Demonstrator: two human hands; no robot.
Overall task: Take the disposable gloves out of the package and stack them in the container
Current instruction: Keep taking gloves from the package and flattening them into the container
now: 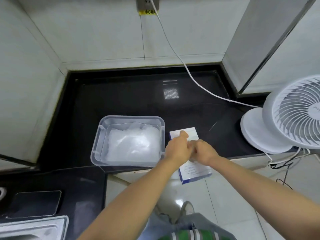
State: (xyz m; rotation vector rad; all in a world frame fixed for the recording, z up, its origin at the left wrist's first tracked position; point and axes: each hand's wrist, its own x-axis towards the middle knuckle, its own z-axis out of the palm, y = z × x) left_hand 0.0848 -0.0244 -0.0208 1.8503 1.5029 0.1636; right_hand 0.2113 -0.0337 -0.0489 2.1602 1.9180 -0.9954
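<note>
The clear container (97,148) sits near the front edge of the black countertop (121,97), with a loose heap of translucent gloves (133,142) already inside. Just right of the container lies the glove box (194,172), its near end jutting past the counter's front edge. The left hand (178,148) presses down on the box top. The right hand (204,152) curls its fingers at the top of the box, touching the left; whether it pinches a glove cannot be told. Bare counter stretches behind the container to the wall. A white fan (294,115) stands well right of the container.
</note>
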